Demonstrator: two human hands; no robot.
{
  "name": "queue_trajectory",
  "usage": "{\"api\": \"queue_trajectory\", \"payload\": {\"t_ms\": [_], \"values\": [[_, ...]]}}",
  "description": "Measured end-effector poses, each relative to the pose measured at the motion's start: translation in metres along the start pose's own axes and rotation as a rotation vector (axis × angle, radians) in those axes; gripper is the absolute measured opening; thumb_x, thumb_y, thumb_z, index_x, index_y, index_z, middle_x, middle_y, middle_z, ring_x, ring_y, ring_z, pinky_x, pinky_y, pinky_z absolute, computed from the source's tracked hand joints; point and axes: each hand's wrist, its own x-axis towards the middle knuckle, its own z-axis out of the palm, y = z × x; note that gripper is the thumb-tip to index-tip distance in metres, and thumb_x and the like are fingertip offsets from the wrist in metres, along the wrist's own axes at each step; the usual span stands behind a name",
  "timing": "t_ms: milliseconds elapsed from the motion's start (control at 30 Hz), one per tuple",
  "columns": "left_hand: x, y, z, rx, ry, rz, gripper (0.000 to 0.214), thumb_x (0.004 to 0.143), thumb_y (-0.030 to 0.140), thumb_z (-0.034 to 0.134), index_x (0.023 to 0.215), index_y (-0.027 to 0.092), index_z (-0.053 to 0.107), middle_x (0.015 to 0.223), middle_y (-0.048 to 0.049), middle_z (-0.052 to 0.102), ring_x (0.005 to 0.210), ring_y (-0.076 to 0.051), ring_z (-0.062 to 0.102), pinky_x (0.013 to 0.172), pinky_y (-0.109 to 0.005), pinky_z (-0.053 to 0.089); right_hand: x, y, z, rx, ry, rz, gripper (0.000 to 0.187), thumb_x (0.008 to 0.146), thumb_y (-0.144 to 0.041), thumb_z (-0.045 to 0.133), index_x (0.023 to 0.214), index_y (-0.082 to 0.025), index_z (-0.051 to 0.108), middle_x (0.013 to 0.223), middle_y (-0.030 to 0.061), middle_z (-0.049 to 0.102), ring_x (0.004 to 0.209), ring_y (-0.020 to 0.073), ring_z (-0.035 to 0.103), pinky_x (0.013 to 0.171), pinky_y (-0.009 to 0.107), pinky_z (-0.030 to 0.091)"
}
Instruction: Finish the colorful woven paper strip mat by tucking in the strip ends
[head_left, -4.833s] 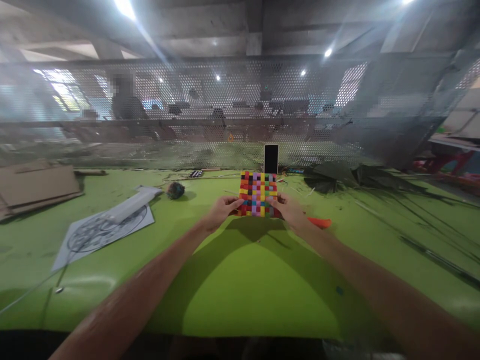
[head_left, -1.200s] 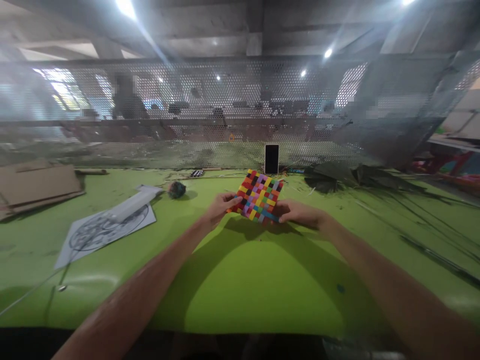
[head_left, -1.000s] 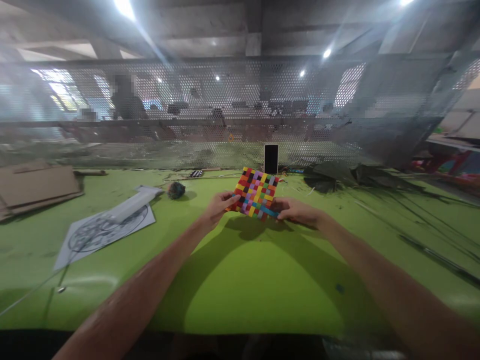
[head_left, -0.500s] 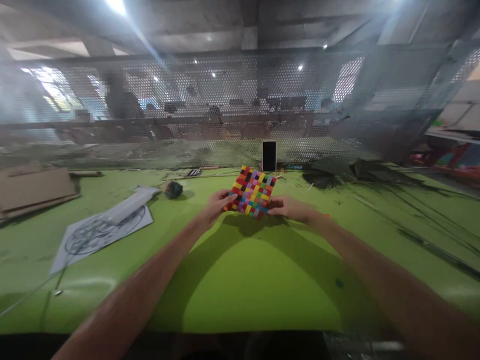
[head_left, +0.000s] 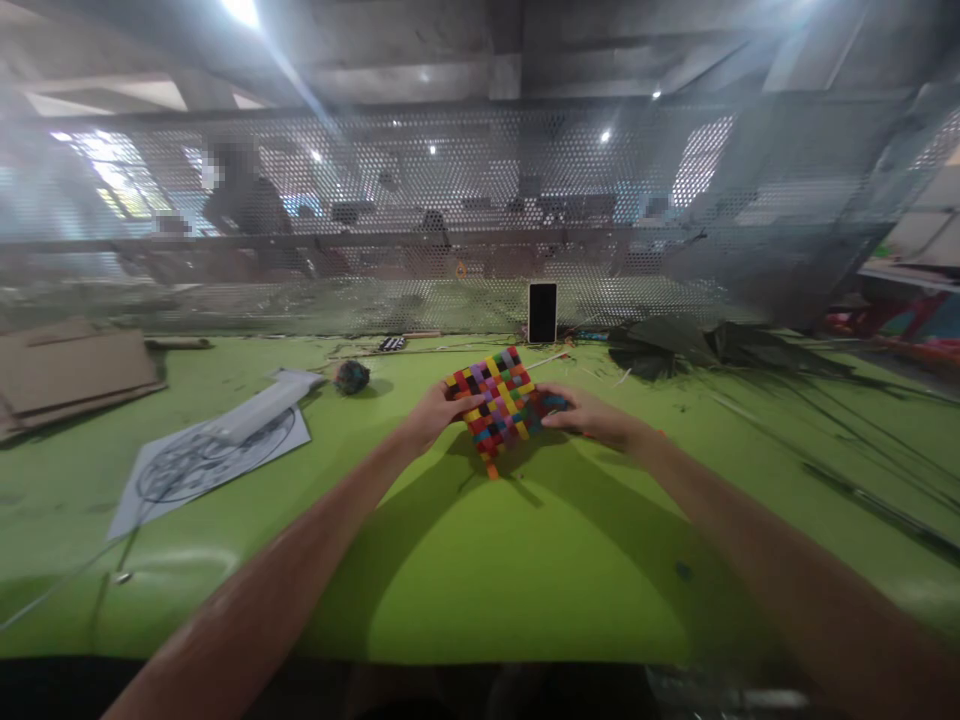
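Observation:
A small mat point(head_left: 496, 405) woven from many-coloured strips, apparently paper, is tilted up above the green table. One orange strip end hangs from its lowest corner. My left hand point(head_left: 442, 412) grips its left edge, thumb on the front face and the other fingers behind. Close to the mat's right side is my right hand point(head_left: 589, 412), thumb and fingers apart. Between them a bluish, blurred patch shows; I cannot tell whether it belongs to the mat. Bits of orange lie partly hidden behind the right hand.
On the left are cardboard sheets point(head_left: 79, 370), a patterned paper sheet point(head_left: 214, 465) with a white roll point(head_left: 270, 405) on it, and a dark round ball point(head_left: 350, 377). A phone-like device point(head_left: 542, 313) stands at the back. Dark leaves point(head_left: 675, 350) and long stems lie right. Behind a perforated screen is a person.
The mat has turned counterclockwise and dropped slightly, so its orange end moved from the left to the bottom. My left hand stays on it; the right fingers have come away from its corner.

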Motion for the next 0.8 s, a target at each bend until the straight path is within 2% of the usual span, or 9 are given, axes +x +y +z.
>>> {"api": "queue_trajectory", "payload": {"t_ms": [100, 167, 267, 333, 467, 533, 600, 700, 800], "values": [[-0.001, 0.000, 0.000, 0.039, -0.026, 0.009, 0.048, 0.061, 0.035, 0.090, 0.102, 0.015, 0.076, 0.107, -0.0111, 0.076, 0.092, -0.023, 0.073, 0.093, -0.040, 0.055, -0.002, -0.005, 0.001, 0.071, 0.077, 0.060, 0.035, 0.081, -0.036, 0.069, 0.114, -0.023, 0.067, 0.121, 0.0078, 0.067, 0.105, 0.0227, 0.063, 0.089, 0.035, 0.053], [-0.002, 0.000, 0.002, 0.072, -0.038, 0.000, 0.048, 0.060, 0.036, 0.090, 0.101, 0.015, 0.076, 0.107, -0.0113, 0.076, 0.091, -0.024, 0.073, 0.091, -0.041, 0.056, -0.003, -0.006, 0.001, 0.104, 0.133, 0.069, 0.029, 0.078, -0.028, 0.067, 0.106, -0.022, 0.068, 0.115, 0.0078, 0.069, 0.100, 0.0217, 0.064, 0.084, 0.033, 0.053], [-0.003, 0.001, 0.003, 0.100, -0.037, -0.017, 0.048, 0.061, 0.037, 0.090, 0.101, 0.015, 0.076, 0.105, -0.0116, 0.077, 0.091, -0.025, 0.073, 0.090, -0.042, 0.056, -0.003, -0.004, 0.001, 0.129, 0.143, 0.030, 0.040, 0.065, -0.013, 0.060, 0.103, -0.022, 0.068, 0.108, 0.0068, 0.070, 0.098, 0.0215, 0.063, 0.082, 0.032, 0.053], [-0.003, 0.001, 0.003, 0.109, -0.037, -0.014, 0.048, 0.061, 0.037, 0.089, 0.101, 0.015, 0.076, 0.105, -0.0118, 0.077, 0.092, -0.025, 0.072, 0.091, -0.042, 0.056, -0.002, -0.003, 0.000, 0.108, 0.145, 0.035, 0.046, 0.061, -0.010, 0.055, 0.104, -0.021, 0.068, 0.106, 0.0073, 0.070, 0.097, 0.0221, 0.064, 0.080, 0.033, 0.053], [-0.003, 0.004, 0.002, 0.103, -0.042, 0.006, 0.049, 0.061, 0.037, 0.090, 0.102, 0.015, 0.076, 0.106, -0.0121, 0.077, 0.094, -0.026, 0.072, 0.094, -0.043, 0.054, 0.003, -0.002, -0.001, -0.021, 0.261, 0.058, 0.027, 0.065, -0.011, 0.058, 0.089, -0.019, 0.068, 0.096, 0.0083, 0.071, 0.090, 0.0219, 0.064, 0.081, 0.036, 0.053], [-0.004, 0.004, 0.002, 0.109, -0.055, 0.016, 0.048, 0.062, 0.037, 0.089, 0.102, 0.014, 0.076, 0.107, -0.0122, 0.076, 0.095, -0.026, 0.072, 0.095, -0.043, 0.054, 0.005, -0.002, 0.000, -0.057, 0.272, 0.048, 0.018, 0.069, -0.014, 0.066, 0.086, -0.020, 0.068, 0.095, 0.0077, 0.071, 0.088, 0.0216, 0.064, 0.083, 0.037, 0.052], [-0.004, 0.004, 0.004, 0.126, -0.068, 0.032, 0.047, 0.063, 0.038, 0.088, 0.103, 0.014, 0.076, 0.108, -0.0121, 0.076, 0.095, -0.025, 0.072, 0.095, -0.043, 0.053, 0.005, -0.003, 0.002, -0.078, 0.223, 0.045, 0.017, 0.073, -0.025, 0.074, 0.088, -0.021, 0.069, 0.095, 0.0075, 0.072, 0.089, 0.0220, 0.065, 0.084, 0.037, 0.053], [-0.006, 0.004, 0.008, 0.137, -0.071, 0.049, 0.046, 0.063, 0.037, 0.088, 0.102, 0.015, 0.075, 0.109, -0.0115, 0.076, 0.096, -0.026, 0.072, 0.095, -0.042, 0.054, 0.004, -0.005, 0.007, -0.136, 0.188, 0.051, 0.027, 0.074, -0.042, 0.077, 0.089, -0.020, 0.071, 0.094, 0.0072, 0.073, 0.086, 0.0219, 0.066, 0.081, 0.037, 0.054], [-0.007, 0.001, 0.011, 0.147, -0.067, 0.052, 0.048, 0.065, 0.038, 0.087, 0.104, 0.015, 0.074, 0.111, -0.0117, 0.075, 0.098, -0.026, 0.071, 0.094, -0.042, 0.054, 0.003, -0.004, 0.009, -0.143, 0.181, 0.043, 0.033, 0.074, -0.045, 0.077, 0.092, -0.018, 0.073, 0.094, 0.0061, 0.074, 0.084, 0.0210, 0.067, 0.081, 0.038, 0.055]]}}
